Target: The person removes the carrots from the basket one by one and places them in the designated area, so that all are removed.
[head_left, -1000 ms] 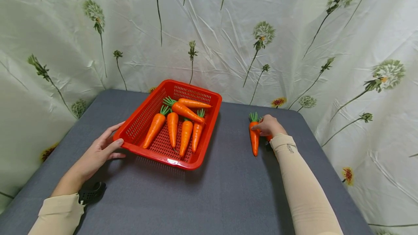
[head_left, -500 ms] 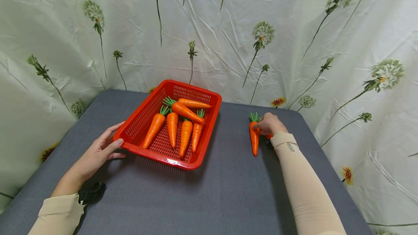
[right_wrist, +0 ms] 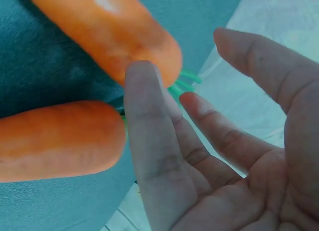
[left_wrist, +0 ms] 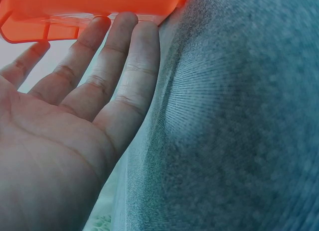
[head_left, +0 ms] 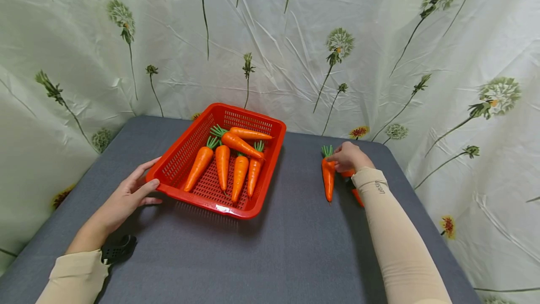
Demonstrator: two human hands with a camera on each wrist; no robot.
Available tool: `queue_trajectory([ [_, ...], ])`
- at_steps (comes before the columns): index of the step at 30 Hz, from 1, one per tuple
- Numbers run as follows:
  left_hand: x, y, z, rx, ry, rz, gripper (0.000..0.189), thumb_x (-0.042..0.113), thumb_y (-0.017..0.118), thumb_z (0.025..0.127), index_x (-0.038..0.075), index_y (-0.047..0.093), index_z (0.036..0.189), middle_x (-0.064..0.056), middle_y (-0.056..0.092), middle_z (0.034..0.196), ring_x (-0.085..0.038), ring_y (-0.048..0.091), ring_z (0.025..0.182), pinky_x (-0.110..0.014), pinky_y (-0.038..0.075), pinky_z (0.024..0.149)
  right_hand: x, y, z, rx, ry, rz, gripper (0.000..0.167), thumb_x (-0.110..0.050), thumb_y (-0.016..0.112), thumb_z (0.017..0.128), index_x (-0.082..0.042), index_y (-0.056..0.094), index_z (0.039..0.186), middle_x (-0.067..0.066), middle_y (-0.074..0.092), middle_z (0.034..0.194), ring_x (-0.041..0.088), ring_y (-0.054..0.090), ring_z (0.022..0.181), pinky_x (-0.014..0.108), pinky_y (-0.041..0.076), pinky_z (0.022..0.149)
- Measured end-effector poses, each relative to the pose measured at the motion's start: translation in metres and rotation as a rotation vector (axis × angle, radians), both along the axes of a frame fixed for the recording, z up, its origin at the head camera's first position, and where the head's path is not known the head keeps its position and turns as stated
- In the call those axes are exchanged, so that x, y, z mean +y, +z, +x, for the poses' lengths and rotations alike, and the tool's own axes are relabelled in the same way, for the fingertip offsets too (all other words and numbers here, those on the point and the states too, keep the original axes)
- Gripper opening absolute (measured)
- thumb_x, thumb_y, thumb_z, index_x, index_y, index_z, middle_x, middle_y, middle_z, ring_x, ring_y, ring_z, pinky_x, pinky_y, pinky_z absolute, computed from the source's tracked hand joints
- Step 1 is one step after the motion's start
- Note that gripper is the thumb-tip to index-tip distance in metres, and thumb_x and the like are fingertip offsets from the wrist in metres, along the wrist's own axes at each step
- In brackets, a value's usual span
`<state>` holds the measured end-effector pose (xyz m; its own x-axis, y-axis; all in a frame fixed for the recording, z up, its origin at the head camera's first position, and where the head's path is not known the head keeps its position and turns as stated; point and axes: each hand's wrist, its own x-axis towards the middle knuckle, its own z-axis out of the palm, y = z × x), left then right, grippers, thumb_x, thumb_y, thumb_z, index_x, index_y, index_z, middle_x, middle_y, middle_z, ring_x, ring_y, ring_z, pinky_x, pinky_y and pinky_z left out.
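Observation:
A red basket [head_left: 273, 163] holds several orange carrots with green tops. My left hand [head_left: 132, 189] rests at its near left corner, thumb on the rim; in the left wrist view, straight fingertips meet the basket wall [left_wrist: 99, 3]. Over on the right side of the table lies one carrot [head_left: 328, 182], tip pointing toward me. My right hand [head_left: 351, 156] is over its top end, fingers spread and not wrapped round it; in the right wrist view, one finger overlaps that carrot [right_wrist: 109, 32]. A second carrot [right_wrist: 60, 141] lies beside it, partly hidden by hand and sleeve in the head view.
The grey tabletop [head_left: 270, 262] runs back to a hanging white curtain [head_left: 270, 50] printed with dandelions. A black device [head_left: 119, 249] is strapped to the left wrist.
The right hand has drifted slightly right and away from me at the carrot tops, showing more of the second carrot. Left hand and basket stay put.

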<state>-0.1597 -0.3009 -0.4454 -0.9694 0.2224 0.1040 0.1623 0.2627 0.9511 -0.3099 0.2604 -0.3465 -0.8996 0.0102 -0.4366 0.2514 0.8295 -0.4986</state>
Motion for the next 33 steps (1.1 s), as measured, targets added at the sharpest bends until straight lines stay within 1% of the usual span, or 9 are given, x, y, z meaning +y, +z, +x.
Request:
queue_trajectory([
  [3,0.000,0.000,0.000,-0.006,-0.001,0.005,0.063,0.020,0.051,0.115,0.023,0.023,0.172,-0.026,0.041,0.157,0.007,0.064,0.114,-0.033,0.066,0.082,-0.001,0.004,0.001,-0.011,0.007,-0.054,0.034,-0.025,0.072,0.104,0.004,0.065,0.120,0.005,0.064,0.093,0.014,0.065,0.080,0.028,0.061,0.080],
  [7,-0.001,0.001,0.000,-0.018,-0.003,0.018,0.064,0.019,0.050,0.115,0.023,0.022,0.172,-0.033,0.036,0.159,0.008,0.063,0.113,-0.032,0.066,0.082,-0.005,0.009,0.002,-0.018,0.022,-0.107,0.030,-0.023,0.071,0.105,0.004,0.062,0.114,0.002,0.059,0.086,0.013,0.060,0.079,0.028,0.058,0.081],
  [10,-0.002,0.001,0.000,-0.024,-0.006,0.026,0.064,0.019,0.050,0.115,0.023,0.021,0.172,-0.036,0.034,0.161,0.008,0.063,0.113,-0.032,0.066,0.081,-0.009,0.013,0.002,-0.024,0.028,-0.143,0.034,-0.023,0.069,0.106,0.006,0.061,0.123,0.005,0.063,0.095,0.014,0.061,0.084,0.032,0.061,0.090],
  [11,-0.002,0.001,0.000,-0.024,-0.007,0.026,0.064,0.019,0.050,0.115,0.023,0.021,0.172,-0.037,0.033,0.161,0.008,0.063,0.113,-0.031,0.066,0.081,-0.011,0.014,0.002,-0.026,0.027,-0.153,0.037,-0.023,0.068,0.107,0.006,0.060,0.128,0.008,0.065,0.102,0.014,0.063,0.087,0.034,0.061,0.094],
  [14,-0.002,0.001,0.000,-0.023,-0.006,0.024,0.064,0.018,0.050,0.115,0.023,0.022,0.172,-0.034,0.036,0.160,0.008,0.064,0.113,-0.032,0.066,0.082,-0.015,0.019,0.001,-0.028,0.040,-0.176,0.050,-0.024,0.067,0.108,0.009,0.054,0.143,0.015,0.065,0.122,0.016,0.066,0.096,0.039,0.061,0.101],
  [18,-0.002,0.000,0.000,-0.020,0.000,0.015,0.063,0.019,0.050,0.115,0.023,0.023,0.172,-0.026,0.040,0.157,0.006,0.065,0.113,-0.032,0.066,0.082,-0.022,0.024,-0.002,-0.015,0.067,-0.188,0.057,-0.027,0.066,0.108,0.009,0.049,0.149,0.021,0.062,0.132,0.019,0.068,0.099,0.038,0.061,0.100],
  [26,-0.002,0.000,0.000,-0.025,-0.006,0.019,0.063,0.021,0.051,0.115,0.024,0.024,0.172,-0.025,0.039,0.158,0.007,0.064,0.114,-0.033,0.066,0.083,-0.042,0.034,-0.008,0.003,0.087,-0.209,0.062,-0.031,0.068,0.108,0.004,0.047,0.154,0.022,0.062,0.135,0.024,0.068,0.110,0.041,0.059,0.105],
  [31,-0.002,0.000,0.000,-0.022,-0.009,0.018,0.064,0.021,0.051,0.115,0.024,0.023,0.172,-0.024,0.040,0.157,0.006,0.064,0.114,-0.033,0.066,0.083,-0.055,0.042,-0.009,0.012,0.112,-0.220,0.061,-0.033,0.068,0.107,0.002,0.050,0.153,0.019,0.066,0.133,0.029,0.067,0.118,0.037,0.060,0.103],
  [33,-0.001,-0.001,0.000,-0.020,-0.007,0.020,0.063,0.021,0.052,0.115,0.023,0.024,0.172,-0.021,0.042,0.155,0.006,0.065,0.113,-0.033,0.066,0.083,-0.059,0.045,-0.009,0.015,0.121,-0.236,0.060,-0.033,0.069,0.107,0.002,0.051,0.153,0.016,0.068,0.129,0.028,0.067,0.117,0.031,0.061,0.096],
])
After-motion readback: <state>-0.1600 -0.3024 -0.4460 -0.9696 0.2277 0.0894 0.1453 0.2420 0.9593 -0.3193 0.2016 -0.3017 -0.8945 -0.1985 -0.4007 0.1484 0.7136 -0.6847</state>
